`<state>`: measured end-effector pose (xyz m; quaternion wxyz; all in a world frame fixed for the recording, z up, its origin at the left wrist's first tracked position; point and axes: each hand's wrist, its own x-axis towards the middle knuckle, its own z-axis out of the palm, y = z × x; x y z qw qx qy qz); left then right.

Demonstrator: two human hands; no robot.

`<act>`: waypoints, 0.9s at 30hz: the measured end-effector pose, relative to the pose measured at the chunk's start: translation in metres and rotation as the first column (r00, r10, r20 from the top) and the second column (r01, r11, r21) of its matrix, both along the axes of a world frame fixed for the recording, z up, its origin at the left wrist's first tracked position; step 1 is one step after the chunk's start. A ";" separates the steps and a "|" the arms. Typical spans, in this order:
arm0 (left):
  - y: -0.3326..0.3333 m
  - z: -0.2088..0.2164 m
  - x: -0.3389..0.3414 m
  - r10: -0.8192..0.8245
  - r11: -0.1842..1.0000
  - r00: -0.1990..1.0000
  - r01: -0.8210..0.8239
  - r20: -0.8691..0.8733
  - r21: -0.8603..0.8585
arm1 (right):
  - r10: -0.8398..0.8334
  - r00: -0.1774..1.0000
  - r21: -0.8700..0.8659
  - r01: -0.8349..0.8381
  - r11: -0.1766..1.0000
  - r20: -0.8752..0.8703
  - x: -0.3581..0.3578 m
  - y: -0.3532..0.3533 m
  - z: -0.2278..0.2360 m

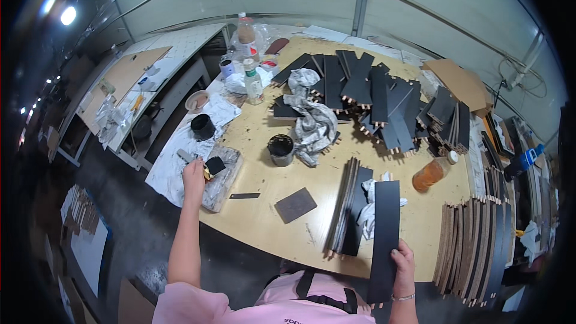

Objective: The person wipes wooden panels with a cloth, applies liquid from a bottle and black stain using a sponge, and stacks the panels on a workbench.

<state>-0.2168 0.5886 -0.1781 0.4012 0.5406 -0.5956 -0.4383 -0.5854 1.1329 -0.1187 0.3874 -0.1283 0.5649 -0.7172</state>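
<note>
My right hand grips a long black board by its right edge, the thumb on its face, and holds it upright at the table's front edge. My left hand is closed over a stained block at the table's left side. What its fingers hold is too small to make out. A grey blade-like strip shows beside the fingers, and a black square piece with something yellow lies just right of them. A thin dark strip and a brown rectangular pad lie between the hands.
Black boards with dowel ends are heaped at the back and stacked at the right. Two black pots, a stained rag, an orange-brown bottle and a clear bottle stand or lie about the table.
</note>
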 end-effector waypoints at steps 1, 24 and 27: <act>-0.010 -0.010 0.017 0.018 1.000 1.000 -0.018 0.008 0.000 | -0.008 0.999 -0.018 0.008 1.000 0.038 0.000 -0.006 0.000; 0.339 -0.030 -0.452 -0.565 0.079 0.048 0.997 0.824 -0.005 | -0.199 0.928 -0.269 0.288 0.919 0.316 -0.049 0.079 -0.015; 0.333 -0.047 -0.463 -0.827 0.269 0.328 0.944 0.457 -0.192 | -0.216 0.932 -0.287 0.301 0.910 0.293 -0.057 0.092 -0.019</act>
